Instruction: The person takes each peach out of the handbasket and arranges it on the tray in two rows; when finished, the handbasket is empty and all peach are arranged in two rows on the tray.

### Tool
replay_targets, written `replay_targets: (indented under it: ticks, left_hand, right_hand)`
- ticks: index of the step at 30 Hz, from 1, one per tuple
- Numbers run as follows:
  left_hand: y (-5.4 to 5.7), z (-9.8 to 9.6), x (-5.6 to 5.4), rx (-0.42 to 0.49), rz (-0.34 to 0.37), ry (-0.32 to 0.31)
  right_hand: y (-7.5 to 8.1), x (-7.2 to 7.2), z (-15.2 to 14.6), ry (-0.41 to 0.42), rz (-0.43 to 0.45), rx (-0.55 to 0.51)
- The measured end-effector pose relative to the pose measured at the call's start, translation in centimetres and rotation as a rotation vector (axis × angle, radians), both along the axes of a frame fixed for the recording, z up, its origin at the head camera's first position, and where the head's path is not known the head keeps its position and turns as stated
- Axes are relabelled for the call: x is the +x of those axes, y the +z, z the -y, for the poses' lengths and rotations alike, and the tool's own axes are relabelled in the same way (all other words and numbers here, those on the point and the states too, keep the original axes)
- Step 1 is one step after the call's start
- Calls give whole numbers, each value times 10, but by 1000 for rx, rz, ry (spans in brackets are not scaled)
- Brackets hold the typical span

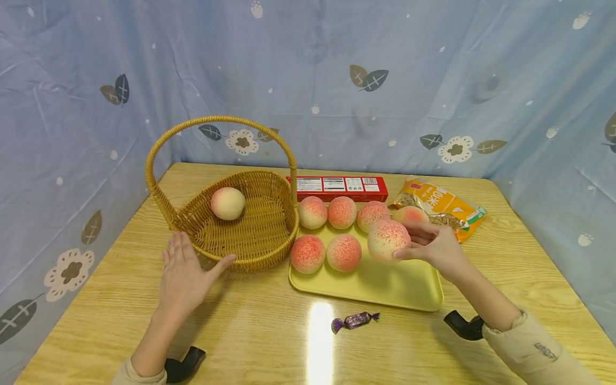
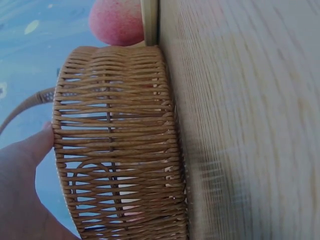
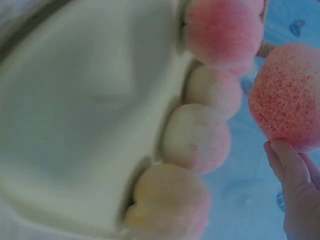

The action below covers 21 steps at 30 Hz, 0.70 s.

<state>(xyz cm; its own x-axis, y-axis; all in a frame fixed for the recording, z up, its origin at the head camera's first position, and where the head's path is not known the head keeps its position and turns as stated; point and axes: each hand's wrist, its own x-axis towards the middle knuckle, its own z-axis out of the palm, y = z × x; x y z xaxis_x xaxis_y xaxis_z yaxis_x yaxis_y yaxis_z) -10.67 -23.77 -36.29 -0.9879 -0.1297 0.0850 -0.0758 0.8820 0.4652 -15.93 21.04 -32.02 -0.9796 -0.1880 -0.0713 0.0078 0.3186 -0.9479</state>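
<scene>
My right hand (image 1: 440, 250) holds a pink-and-cream peach (image 1: 389, 240) between thumb and fingers, raised above the yellow tray (image 1: 385, 291). The same peach (image 3: 287, 97) shows large in the right wrist view. Several more peaches (image 1: 344, 253) sit in two rows on the tray. At the left stands a wicker basket (image 1: 269, 256) with a tall arched handle and one peach (image 1: 228, 203) inside. My left hand (image 1: 185, 278) rests at the basket's near left rim, fingers straight and thumb spread along the edge. In the left wrist view the thumb touches the wicker side (image 2: 115, 145).
Behind the tray lies a red box (image 1: 341, 187), with an orange snack bag (image 1: 440, 206) to its right. A purple wrapped candy (image 1: 356, 321) lies in front of the tray. A blue patterned curtain (image 1: 308, 80) surrounds the wooden table (image 1: 260, 331).
</scene>
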Motion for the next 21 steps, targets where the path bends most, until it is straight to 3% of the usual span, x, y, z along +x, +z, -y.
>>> replay_targets:
  ticks: [10, 21]
  left_hand:
    - [1, 0, 0, -12, 8, 4]
    - [1, -1, -1, -31, 5, 8]
  right_hand:
    - [-33, -6, -6, -7, 47, 80]
    - [-46, -10, 2, 20, 60, 103]
